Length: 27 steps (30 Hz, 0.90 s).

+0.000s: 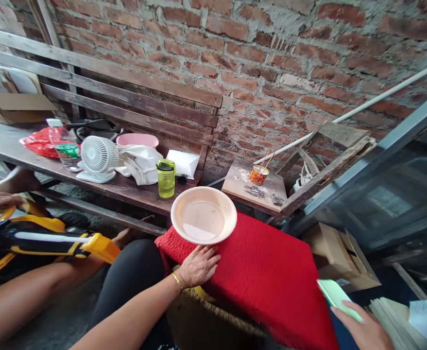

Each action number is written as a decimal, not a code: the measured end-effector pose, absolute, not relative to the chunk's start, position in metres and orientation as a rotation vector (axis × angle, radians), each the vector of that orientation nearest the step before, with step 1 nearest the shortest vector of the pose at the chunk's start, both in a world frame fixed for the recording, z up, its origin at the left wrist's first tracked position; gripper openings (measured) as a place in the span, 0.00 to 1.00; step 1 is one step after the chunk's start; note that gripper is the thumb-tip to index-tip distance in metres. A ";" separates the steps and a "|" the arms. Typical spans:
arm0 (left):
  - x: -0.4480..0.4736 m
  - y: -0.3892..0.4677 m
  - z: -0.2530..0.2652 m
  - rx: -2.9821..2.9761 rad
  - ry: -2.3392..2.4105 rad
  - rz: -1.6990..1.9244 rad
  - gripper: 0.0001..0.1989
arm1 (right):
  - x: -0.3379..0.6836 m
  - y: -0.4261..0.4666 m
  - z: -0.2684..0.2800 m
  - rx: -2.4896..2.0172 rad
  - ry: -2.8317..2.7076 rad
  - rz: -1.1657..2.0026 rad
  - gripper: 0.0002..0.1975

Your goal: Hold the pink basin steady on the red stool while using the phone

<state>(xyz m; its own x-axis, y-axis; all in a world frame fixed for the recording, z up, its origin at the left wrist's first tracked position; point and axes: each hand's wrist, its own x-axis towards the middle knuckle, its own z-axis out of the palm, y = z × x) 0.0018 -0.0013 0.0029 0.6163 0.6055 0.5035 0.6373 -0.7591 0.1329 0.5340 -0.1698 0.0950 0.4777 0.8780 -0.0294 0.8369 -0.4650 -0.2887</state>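
Note:
My left hand [199, 266] lies flat on the red cloth [271, 262], fingers stretched out and holding nothing. Its fingertips are just below the near rim of a cream basin [231, 221], which contains shallow, clear water with a few dark specks. At the lower right, my right hand [368, 330] grips a pale green, flat, rectangular thing [339, 296] beyond the cloth's edge; its exact kind does not show. The red cloth covers a low, table-like surface.
A wooden bench [140, 192] carries a white fan [98, 158], a yellow-green bottle [166, 179] and a pink basin [137, 140]. A small stand [235, 182] holds a paper cup [259, 175] and padlocks. Another person's leg [34, 291] is at left; a cardboard box [335, 255] at right.

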 end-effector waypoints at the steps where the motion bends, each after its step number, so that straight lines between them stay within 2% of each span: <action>1: 0.002 -0.001 0.002 -2.769 -1.067 -0.830 0.15 | 0.502 -0.153 0.100 -2.468 -1.358 0.252 0.18; 2: 0.001 -0.001 0.002 -2.767 -1.071 -0.828 0.15 | 0.467 -0.135 0.106 -2.411 -1.324 0.285 0.19; 7: -0.001 -0.001 0.000 -2.772 -1.071 -0.817 0.16 | 0.306 -0.064 0.118 -1.941 -1.837 0.581 0.19; 11: -0.003 -0.001 0.003 -2.754 -1.046 -0.838 0.16 | 0.258 -0.042 0.109 -1.901 -2.019 0.621 0.21; 14: -0.003 -0.002 0.005 -2.755 -1.056 -0.814 0.16 | 0.287 -0.054 0.103 -1.966 -1.967 0.607 0.21; 17: -0.002 -0.002 0.005 -2.760 -1.061 -0.819 0.16 | 0.359 -0.091 0.098 -2.085 -1.743 0.581 0.21; 24: 0.000 -0.001 0.001 -2.744 -1.060 -0.866 0.16 | 0.567 -0.219 0.078 -2.494 -1.139 0.165 0.12; 27: 0.000 -0.001 0.003 -2.749 -1.060 -0.864 0.16 | 0.590 -0.235 0.081 -2.581 -1.228 0.187 0.12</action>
<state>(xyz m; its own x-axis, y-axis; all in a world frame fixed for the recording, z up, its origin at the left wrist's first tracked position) -0.0004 -0.0014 0.0026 0.6038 0.5971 0.5282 0.6374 -0.7595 0.1299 0.5900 -0.2347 0.0808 0.6309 0.7758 0.0016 0.7401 -0.6012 -0.3013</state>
